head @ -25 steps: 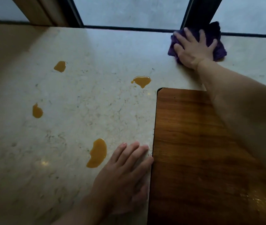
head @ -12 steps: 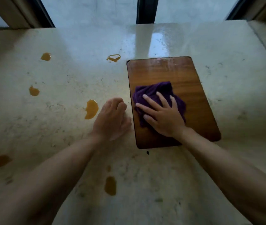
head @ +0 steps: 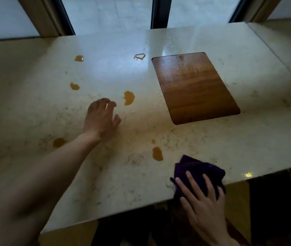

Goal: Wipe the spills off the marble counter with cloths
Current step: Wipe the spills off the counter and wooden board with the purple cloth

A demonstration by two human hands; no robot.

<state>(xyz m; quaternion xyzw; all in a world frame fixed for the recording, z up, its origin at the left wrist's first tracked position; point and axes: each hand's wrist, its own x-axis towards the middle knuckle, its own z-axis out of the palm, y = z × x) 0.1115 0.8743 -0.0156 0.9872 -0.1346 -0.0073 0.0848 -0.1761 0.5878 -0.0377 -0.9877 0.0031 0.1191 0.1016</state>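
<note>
Your right hand [head: 204, 197] presses the purple cloth [head: 197, 172] flat at the near edge of the table [head: 247, 139], fingers spread straight over it rather than curled round it. The relation that matters is this: the closest spill [head: 157, 153] lies just up and to the left of the cloth, near it but not touching, and it is a narrow amber streak whose long axis runs roughly away from you. A tiny drop [head: 153, 141] sits just beyond its far end. So the move, as I judge it, is a short push forward and leftward, running along the length of the streak so the cloth covers it in one pass.

Your left hand [head: 101, 118] rests on the table further out, fingers loosely bent and holding nothing. It is nearer to the larger spill [head: 129, 97], just beyond its fingertips, but it has no cloth, so the right hand has to do the work. Four more spills wait to the left and far side: one [head: 59, 142] by your left forearm, two [head: 74, 86] [head: 79, 58] further back, and a ring-shaped one [head: 139, 56] beside the wooden board [head: 194, 87], which is set into the table well beyond the cloth.
</note>
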